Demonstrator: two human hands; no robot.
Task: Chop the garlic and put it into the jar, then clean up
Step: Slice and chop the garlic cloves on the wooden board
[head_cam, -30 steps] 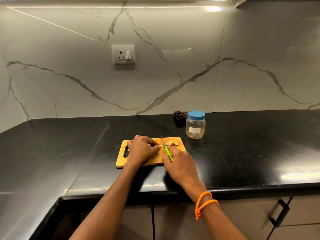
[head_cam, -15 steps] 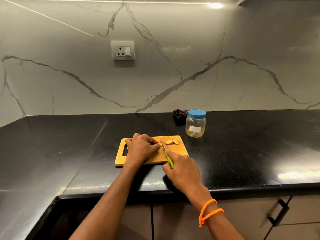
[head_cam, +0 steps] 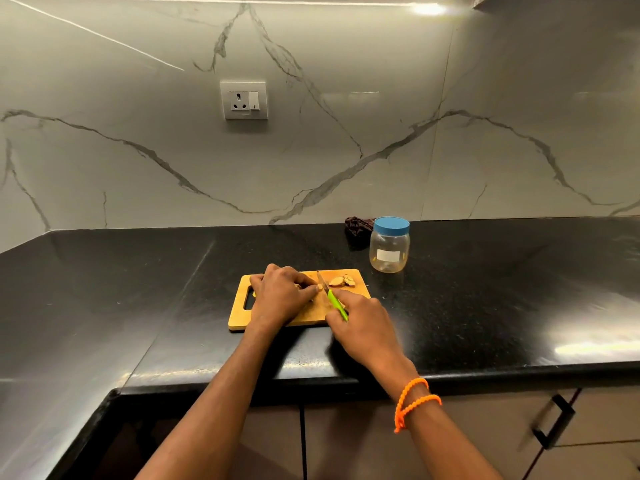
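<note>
Little has shifted since the earlier frames: the right hand [head_cam: 363, 322] has drawn slightly back toward the counter edge, and the knife [head_cam: 330, 294] now stands with its blade tip just beside the left fingertips rather than further over the board. The left hand [head_cam: 282, 296] has stayed in place on the cutting board [head_cam: 239, 306].

The chopping step is in hand. The left hand lies curled over the garlic piece being cut, fingers bent and pinching it against the wood; only a sliver of it shows at the fingertips, so its size and how much remains cannot be told. The right hand is wrapped round the knife's green handle, blade angled down toward the board just right of the left fingers. A few cut garlic slices [head_cam: 342, 280] lie together near the board's far right corner, apart from the blade.

The jar [head_cam: 389, 245] stands upright on the black counter [head_cam: 485, 289] beyond the board's right corner, its blue lid on; a dark crumpled cloth [head_cam: 356, 227] sits just behind it.

The next move probably calls for another downward cut close to the left fingertips, which must keep tucked back from the edge. The jar is unopened, and the transfer and cleaning are not yet begun.
</note>
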